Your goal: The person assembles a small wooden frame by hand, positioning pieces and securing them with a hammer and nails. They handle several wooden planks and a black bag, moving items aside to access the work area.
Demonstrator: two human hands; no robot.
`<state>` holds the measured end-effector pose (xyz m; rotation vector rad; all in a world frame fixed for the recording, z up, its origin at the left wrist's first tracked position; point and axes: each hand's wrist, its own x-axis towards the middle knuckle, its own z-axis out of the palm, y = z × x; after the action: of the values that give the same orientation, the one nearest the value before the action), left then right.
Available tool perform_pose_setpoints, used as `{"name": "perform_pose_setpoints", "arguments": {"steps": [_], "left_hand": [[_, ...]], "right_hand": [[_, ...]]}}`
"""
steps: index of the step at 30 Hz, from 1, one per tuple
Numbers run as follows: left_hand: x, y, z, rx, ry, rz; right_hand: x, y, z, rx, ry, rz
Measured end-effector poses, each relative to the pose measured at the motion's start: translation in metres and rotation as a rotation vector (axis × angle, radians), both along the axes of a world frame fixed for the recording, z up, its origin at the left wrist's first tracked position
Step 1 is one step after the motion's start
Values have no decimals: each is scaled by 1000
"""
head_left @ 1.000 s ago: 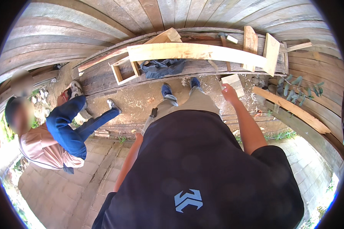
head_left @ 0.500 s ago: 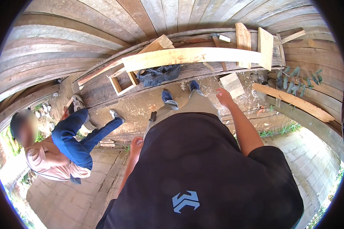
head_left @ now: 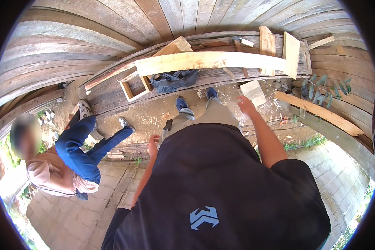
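My left hand (head_left: 153, 144) hangs at my left side, fingers loosely bent and apart, with nothing visible in them. On the other side my right hand (head_left: 246, 106) is held out low in front of me, open and holding nothing. A squared wood block (head_left: 253, 93) on the ground appears nearest to it. Beyond my feet, a long pale plank (head_left: 212, 60) lies across a dark timber bench (head_left: 108, 98). Its right end meets two short boards (head_left: 267, 50). Neither hand touches any of these pieces.
A small wooden frame (head_left: 132, 96), a black plastic bag (head_left: 175, 81) and a hammer (head_left: 237, 52) beside a white block (head_left: 246, 42) are on the bench. To the right are a long board (head_left: 321, 112) and a leafy branch (head_left: 326, 88). Another person (head_left: 58, 166) sits at left.
My left hand has risen slightly and shifted a little to the right, showing more of its fingers. The other person's head has moved slightly. The wooden pieces stay put.
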<state>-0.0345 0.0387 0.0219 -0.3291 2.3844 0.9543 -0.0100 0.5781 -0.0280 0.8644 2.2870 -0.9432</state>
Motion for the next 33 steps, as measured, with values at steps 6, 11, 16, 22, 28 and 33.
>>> {"name": "perform_pose_setpoints", "arguments": {"steps": [6, 11, 16, 22, 28, 33], "left_hand": [[2, 0, 57, 338, -173, -21], [21, -30, 97, 243, -436, 97], [34, -31, 118, -28, -421, 296], [-5, 65, 124, -27, -250, 319], [-49, 132, 115, 57, -156, 87], [-109, 140, 70, 8, 3, 213]], "right_hand": [[-28, 11, -44, 186, 34, -151], [-74, 40, -66, 313, 138, -405], [-125, 69, -89, 258, 20, -387], [-126, 110, -169, -192, 58, -611], [-146, 109, -105, -21, 110, -375], [-150, 118, -79, -49, 114, -305]]}}
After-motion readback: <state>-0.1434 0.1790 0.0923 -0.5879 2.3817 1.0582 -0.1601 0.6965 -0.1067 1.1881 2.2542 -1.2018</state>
